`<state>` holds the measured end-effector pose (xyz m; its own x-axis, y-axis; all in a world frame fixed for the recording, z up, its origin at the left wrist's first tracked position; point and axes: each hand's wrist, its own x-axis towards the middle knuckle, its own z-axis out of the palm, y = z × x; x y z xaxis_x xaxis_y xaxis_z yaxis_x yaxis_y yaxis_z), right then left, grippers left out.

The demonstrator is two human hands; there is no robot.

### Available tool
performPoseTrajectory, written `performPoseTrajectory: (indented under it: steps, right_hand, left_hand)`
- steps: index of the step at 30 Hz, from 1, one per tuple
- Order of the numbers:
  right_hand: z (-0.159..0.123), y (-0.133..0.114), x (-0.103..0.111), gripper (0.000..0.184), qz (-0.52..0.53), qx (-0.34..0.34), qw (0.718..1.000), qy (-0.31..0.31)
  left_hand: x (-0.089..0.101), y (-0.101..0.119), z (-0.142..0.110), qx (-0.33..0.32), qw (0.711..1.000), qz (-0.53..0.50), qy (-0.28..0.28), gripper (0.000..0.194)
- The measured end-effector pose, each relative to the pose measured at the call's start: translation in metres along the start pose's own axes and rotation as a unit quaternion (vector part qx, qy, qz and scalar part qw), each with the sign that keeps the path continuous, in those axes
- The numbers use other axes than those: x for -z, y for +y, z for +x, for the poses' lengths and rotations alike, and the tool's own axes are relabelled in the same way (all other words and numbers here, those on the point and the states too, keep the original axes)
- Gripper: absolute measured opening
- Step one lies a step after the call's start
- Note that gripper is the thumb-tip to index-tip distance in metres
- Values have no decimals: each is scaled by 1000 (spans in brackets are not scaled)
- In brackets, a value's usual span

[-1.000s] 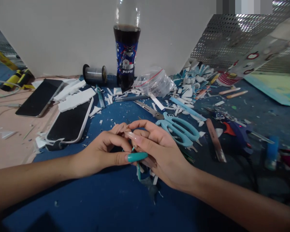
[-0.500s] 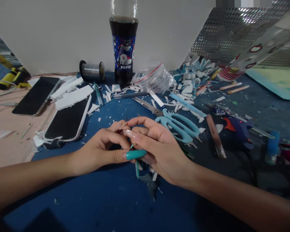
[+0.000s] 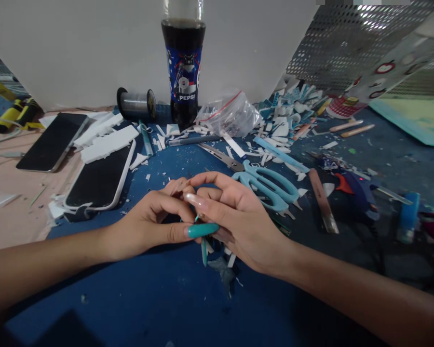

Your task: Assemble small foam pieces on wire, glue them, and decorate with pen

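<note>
Both hands meet at the middle of the view, fingers curled inward and tips touching. My left hand (image 3: pixel 154 219) is closed, its long teal thumbnail lying across the right fingers. Closed too, my right hand (image 3: pixel 246 221) presses its pale-nailed thumb against its index finger. A tiny green bit shows between the hands, but whatever they pinch is mostly hidden by the fingers. Below them lie white scraps and a grey translucent scrap (image 3: pixel 222 270) on the blue surface (image 3: pixel 137 299). Light-blue-handled scissors (image 3: pixel 271 183) rest just beyond my right hand.
Two phones (image 3: pixel 52 142) lie at left, one under white foam pieces (image 3: pixel 110 144). A wire spool (image 3: pixel 135 103), a Pepsi bottle (image 3: pixel 183 72) and a zip bag (image 3: pixel 229 115) stand along the back. Scraps (image 3: pixel 292 111) pile behind; a glue gun (image 3: pixel 359 193) lies right.
The view has shifted very slightly. Both hands keep the same closed pose, with hardly any visible finger movement.
</note>
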<state>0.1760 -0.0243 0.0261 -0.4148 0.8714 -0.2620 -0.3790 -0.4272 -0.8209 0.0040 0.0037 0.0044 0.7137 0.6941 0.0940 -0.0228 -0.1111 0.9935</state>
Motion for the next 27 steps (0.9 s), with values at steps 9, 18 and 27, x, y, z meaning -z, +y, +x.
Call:
performPoseTrajectory:
  steps: [9, 18, 27]
  right_hand:
    - [-1, 2, 1, 10, -3, 3, 1000, -5]
    - [0, 0, -1, 8, 2, -6, 1000, 6]
    - [-1, 0, 1, 10, 3, -9, 1000, 6]
  left_hand:
    - [1, -1, -1, -6, 1000, 6, -6, 13]
    - [0, 1, -1, 1, 1000, 9, -2, 11]
    - [1, 2, -1, 1, 1000, 7, -6, 12]
